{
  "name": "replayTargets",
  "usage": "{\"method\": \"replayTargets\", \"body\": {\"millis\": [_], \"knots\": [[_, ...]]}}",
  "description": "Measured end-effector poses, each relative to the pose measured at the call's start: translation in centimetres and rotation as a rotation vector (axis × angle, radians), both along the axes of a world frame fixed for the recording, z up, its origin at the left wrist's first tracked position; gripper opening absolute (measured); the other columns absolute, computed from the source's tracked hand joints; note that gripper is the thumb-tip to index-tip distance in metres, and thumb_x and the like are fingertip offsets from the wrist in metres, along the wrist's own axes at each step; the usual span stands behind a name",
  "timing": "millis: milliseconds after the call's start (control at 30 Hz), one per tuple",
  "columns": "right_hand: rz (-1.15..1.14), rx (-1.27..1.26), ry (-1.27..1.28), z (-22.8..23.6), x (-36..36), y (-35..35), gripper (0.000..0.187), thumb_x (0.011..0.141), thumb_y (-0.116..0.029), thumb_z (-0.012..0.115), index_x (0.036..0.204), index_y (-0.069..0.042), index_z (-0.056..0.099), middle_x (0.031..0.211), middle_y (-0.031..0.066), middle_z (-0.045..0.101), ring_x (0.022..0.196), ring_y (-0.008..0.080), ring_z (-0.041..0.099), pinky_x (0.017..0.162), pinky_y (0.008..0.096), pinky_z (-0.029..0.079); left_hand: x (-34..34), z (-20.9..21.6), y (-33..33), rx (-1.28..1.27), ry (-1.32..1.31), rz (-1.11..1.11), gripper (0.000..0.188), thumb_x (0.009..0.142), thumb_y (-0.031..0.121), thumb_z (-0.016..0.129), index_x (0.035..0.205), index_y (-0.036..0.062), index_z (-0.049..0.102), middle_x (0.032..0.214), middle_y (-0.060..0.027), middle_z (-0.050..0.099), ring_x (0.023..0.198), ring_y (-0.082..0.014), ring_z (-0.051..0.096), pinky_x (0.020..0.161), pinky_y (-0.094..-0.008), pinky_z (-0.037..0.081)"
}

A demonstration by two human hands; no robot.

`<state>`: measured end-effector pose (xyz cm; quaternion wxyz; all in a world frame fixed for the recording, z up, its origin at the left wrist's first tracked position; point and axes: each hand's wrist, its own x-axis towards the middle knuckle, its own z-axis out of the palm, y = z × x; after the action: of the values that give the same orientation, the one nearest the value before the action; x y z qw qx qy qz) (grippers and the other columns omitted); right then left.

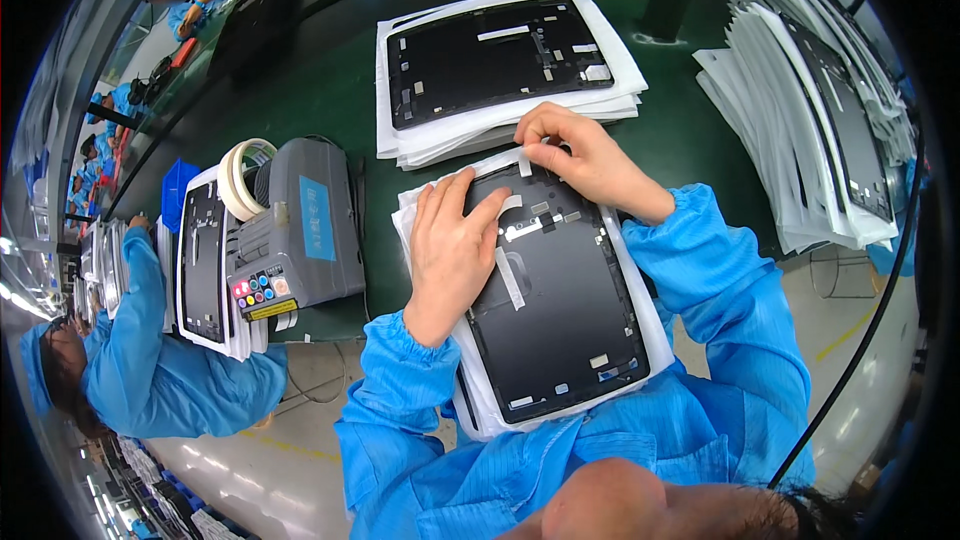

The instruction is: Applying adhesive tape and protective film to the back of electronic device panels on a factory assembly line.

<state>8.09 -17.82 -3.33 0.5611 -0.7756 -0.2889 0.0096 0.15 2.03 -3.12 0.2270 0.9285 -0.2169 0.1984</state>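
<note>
A black rectangular panel [555, 315], with small pale patches and white tape strips on it, lies before me on white foam sheets [655, 330]. My left hand [447, 252] rests flat on the panel's left part, its fingers stretched toward the far edge. Near those fingertips a short curved white piece [511, 203] sticks up. Closer to me, a longer white strip [510, 280] lies on the panel. At the far edge my right hand [585, 162] is closed in a pinch on a small white strip of tape [525, 166]; its fingertips partly hide the strip's end.
Beyond lies a stack of foam sheets topped by another black panel [480, 65]. A grey tape dispenser [315, 195] stands left, beside cream tape rolls [240, 180]. Interleaved panels and sheets [800, 140] lean at right, near a black cable [860, 340]. A co-worker [150, 360] sits left.
</note>
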Motion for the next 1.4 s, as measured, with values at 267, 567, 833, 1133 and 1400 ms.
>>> {"method": "replayTargets", "body": {"millis": [267,567,833,1133,1400], "knots": [[0.003,-0.112,-0.118,-0.6,-0.3,0.4,0.011,0.087,-0.008,0.062,0.085,0.001,0.056,0.096,0.0119,0.058,0.085,0.0282,0.058,0.075,0.0355,0.048,0.0,-0.1,-0.1,-0.063,0.036,-0.010,0.031,0.076,0.002,0.067,0.105,0.0106,0.070,0.121,-0.0239,0.058,0.115,-0.0397,0.055,0.100,-0.0510,0.042],[-0.040,-0.137,-0.095,-0.5,-0.5,0.8,0.010,0.084,-0.002,0.063,0.084,0.001,0.053,0.097,0.0123,0.058,0.088,0.0276,0.058,0.079,0.0341,0.047,0.2,0.1,-0.3,-0.004,0.043,-0.028,0.038,0.075,-0.001,0.066,0.110,0.0135,0.068,0.121,-0.0222,0.056,0.116,-0.0392,0.053,0.101,-0.0518,0.041],[-0.074,-0.143,-0.107,-0.6,-0.7,1.0,0.009,0.083,-0.001,0.063,0.084,0.001,0.054,0.094,0.0123,0.057,0.085,0.0272,0.057,0.077,0.0342,0.047,-0.1,0.7,-0.7,0.070,0.116,-0.021,0.048,0.073,-0.004,0.063,0.118,0.0134,0.065,0.125,-0.0240,0.052,0.119,-0.0401,0.050,0.103,-0.0530,0.038],[-0.087,-0.116,-0.147,-0.8,-0.7,1.1,0.007,0.082,-0.002,0.062,0.084,0.002,0.056,0.090,0.0137,0.057,0.082,0.0303,0.058,0.073,0.0364,0.048,-0.2,0.7,-1.3,0.131,0.140,-0.002,0.055,0.072,-0.004,0.062,0.126,0.0071,0.056,0.125,-0.0237,0.049,0.121,-0.0402,0.046,0.103,-0.0559,0.035],[-0.135,-0.093,-0.102,-1.1,-1.1,0.8,0.006,0.086,0.001,0.056,0.091,0.002,0.058,0.093,0.0138,0.059,0.082,0.0275,0.059,0.073,0.0336,0.047,-0.3,0.1,-2.8,0.225,0.097,0.070,0.052,0.075,-0.001,0.059,0.126,0.0041,0.054,0.124,-0.0233,0.047,0.121,-0.0415,0.043,0.102,-0.0582,0.032]]}}
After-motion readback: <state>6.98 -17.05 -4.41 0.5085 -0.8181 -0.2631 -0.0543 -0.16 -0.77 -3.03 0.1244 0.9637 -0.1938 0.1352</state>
